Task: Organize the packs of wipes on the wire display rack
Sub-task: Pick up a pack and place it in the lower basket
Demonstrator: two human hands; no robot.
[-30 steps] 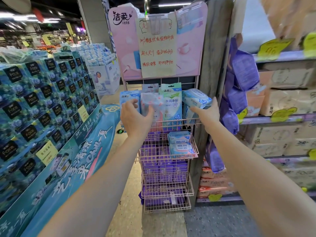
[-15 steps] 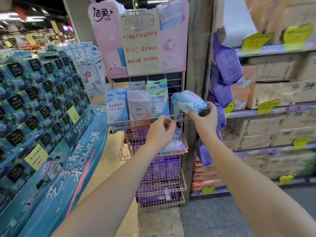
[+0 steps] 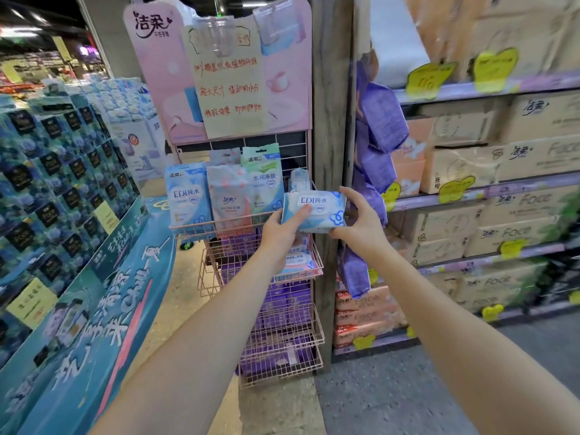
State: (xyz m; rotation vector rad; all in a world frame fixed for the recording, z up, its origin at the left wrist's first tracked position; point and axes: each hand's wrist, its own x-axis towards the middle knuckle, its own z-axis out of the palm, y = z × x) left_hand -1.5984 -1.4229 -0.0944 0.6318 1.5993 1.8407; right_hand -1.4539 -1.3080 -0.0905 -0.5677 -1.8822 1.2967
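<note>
Hiding part of the second basket's packs [image 3: 298,262] behind the left hand [image 3: 279,230]; blurring into unreadable purple packs in the lower baskets [image 3: 282,318]. Standing upright in the top basket [image 3: 219,226] of the pink wire rack [image 3: 315,268]: a blue pack [image 3: 188,196], a pink pack [image 3: 230,199], a green pack [image 3: 263,180]. Gripping a white-and-blue wipes pack [image 3: 317,211] with both hands, left thumb on its front, right hand [image 3: 361,224] clasping its right end, just before the top basket's right side.

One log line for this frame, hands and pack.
left hand: gripping blue pack | right hand: gripping same pack | pack: off wire rack, top tier
</note>
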